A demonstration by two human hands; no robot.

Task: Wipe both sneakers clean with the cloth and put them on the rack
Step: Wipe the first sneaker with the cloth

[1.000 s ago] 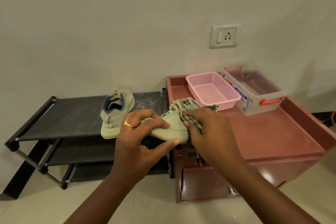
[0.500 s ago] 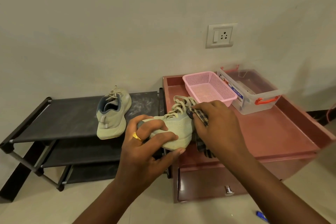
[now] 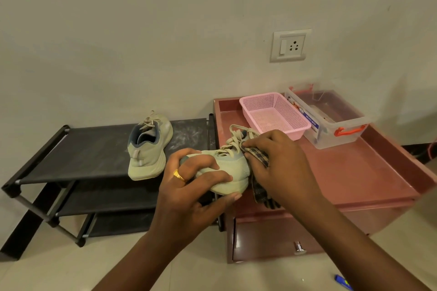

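Note:
My left hand (image 3: 186, 186) grips a pale green sneaker (image 3: 233, 168) by its heel end, holding it in the air between the rack and the cabinet, laces up. Against the sneaker's right side, my right hand (image 3: 281, 168) presses a dark checked cloth (image 3: 259, 159), whose loose end hangs down below the hand. The second pale green sneaker (image 3: 149, 146) stands on the top shelf of the black three-tier rack (image 3: 78, 151), heel toward me.
A reddish-brown cabinet (image 3: 354, 179) with a raised rim stands right of the rack, against the wall. On it sit a pink mesh basket (image 3: 274, 113) and a clear plastic box (image 3: 331, 118) with orange handles. A blue object (image 3: 343, 284) lies on the floor.
The held sneaker has tilted, laces more upward, and my right hand with the cloth has slid along its side toward the laces. The sneaker on the rack stays put.

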